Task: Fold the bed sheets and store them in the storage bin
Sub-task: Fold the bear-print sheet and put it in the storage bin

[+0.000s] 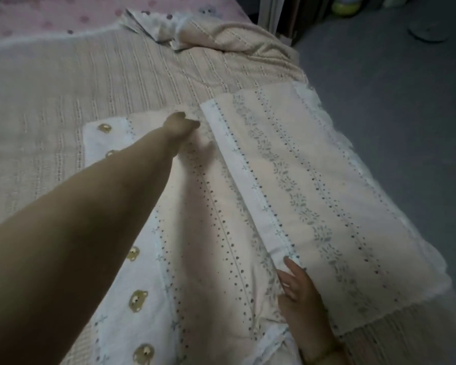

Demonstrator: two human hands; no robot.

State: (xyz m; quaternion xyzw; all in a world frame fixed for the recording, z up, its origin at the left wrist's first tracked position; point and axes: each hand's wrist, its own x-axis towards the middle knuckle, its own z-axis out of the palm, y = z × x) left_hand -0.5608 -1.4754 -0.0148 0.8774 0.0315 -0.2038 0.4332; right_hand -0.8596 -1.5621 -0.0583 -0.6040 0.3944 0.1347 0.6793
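A pale pink sheet [313,185] with rows of grey dots and leaf stripes lies partly folded on the bed, its right half turned over onto itself. A white band with gold bear buttons [138,300] runs along its left side. My left hand [181,126] reaches far across and pinches the sheet near the far end of the folded white edge. My right hand [298,288] lies near me with straight fingers touching the near end of that same edge. No storage bin is in view.
A beige ribbed blanket [95,83] covers the bed, bunched up at the far right [221,32]. A pink dotted sheet [63,14] lies beyond it. Grey floor [392,106] runs along the bed's right edge, with a round object [428,32] on it.
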